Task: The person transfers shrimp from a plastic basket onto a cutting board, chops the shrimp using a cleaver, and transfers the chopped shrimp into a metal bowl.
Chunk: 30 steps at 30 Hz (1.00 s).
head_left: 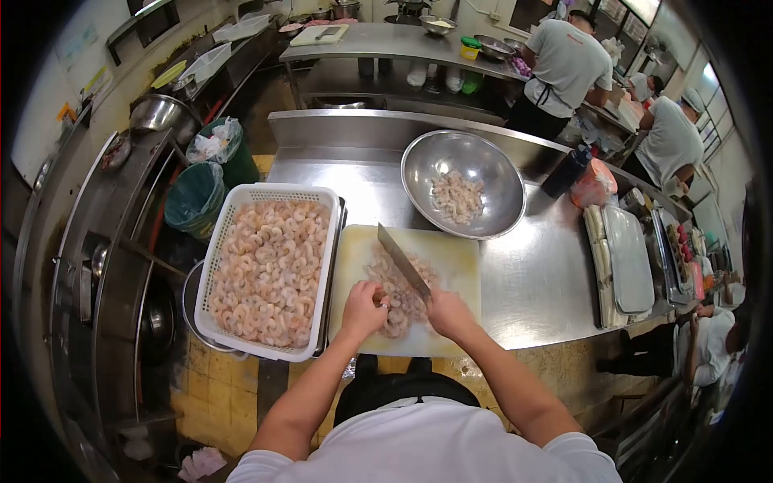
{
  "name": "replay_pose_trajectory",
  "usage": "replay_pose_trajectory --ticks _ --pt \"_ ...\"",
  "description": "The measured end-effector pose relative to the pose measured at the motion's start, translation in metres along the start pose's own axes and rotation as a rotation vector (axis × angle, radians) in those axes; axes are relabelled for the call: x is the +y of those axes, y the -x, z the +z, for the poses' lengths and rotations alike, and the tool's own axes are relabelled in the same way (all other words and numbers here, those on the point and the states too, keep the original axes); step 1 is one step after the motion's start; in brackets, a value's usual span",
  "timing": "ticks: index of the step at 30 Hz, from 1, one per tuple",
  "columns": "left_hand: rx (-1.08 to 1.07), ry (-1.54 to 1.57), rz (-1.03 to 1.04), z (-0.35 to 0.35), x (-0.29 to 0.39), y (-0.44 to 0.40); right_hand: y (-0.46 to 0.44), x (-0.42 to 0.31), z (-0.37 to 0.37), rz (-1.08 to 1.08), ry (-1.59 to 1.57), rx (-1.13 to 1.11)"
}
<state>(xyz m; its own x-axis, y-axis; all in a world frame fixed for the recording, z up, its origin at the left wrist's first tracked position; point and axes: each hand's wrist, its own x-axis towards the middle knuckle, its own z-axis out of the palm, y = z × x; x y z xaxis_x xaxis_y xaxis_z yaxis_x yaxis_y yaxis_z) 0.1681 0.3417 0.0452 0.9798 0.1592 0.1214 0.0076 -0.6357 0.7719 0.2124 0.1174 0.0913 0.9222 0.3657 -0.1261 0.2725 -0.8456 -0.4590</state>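
My right hand is closed around the handle of a broad knife, whose blade slants up and left over a yellowish cutting board. Pieces of shrimp lie on the board beneath and around the blade. At the left of this pile, my left hand has its fingers curled in; anything between them is too small to make out. A white perforated basket full of whole peeled shrimp stands left of the board. Behind the board, a steel bowl holds cut shrimp.
A dark bottle and an orange-red bag stand at the back right. Stacked trays are at the right end. Two bins stand beyond the basket. Several people work at the back and right.
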Motion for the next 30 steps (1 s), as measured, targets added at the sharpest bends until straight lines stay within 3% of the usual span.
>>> replay_pose_trajectory --ticks 2,5,11,17,20,26,30 --pt "0.0 -0.004 0.022 0.001 0.002 0.002 0.03 0.005 -0.018 -0.061 -0.042 0.102" --pt "0.006 -0.008 0.052 -0.001 0.01 0.006 0.073 -0.01 -0.055 0.143 -0.013 -0.068" --pt "-0.061 0.03 0.008 0.007 0.005 0.009 0.057 0.031 0.009 0.051 -0.084 0.039" --pt "-0.005 0.112 -0.029 0.005 0.002 0.008 0.098 -0.005 -0.027 0.228 -0.054 -0.089" --pt "0.023 0.094 -0.021 0.003 0.001 0.006 0.082 0.014 0.014 0.156 -0.1 -0.032" --pt "0.014 0.059 -0.02 -0.006 0.006 0.01 0.068 -0.011 -0.027 0.132 -0.112 -0.019" --pt "-0.021 0.069 -0.054 -0.004 -0.001 0.011 0.071 -0.008 -0.003 0.147 -0.087 -0.058"
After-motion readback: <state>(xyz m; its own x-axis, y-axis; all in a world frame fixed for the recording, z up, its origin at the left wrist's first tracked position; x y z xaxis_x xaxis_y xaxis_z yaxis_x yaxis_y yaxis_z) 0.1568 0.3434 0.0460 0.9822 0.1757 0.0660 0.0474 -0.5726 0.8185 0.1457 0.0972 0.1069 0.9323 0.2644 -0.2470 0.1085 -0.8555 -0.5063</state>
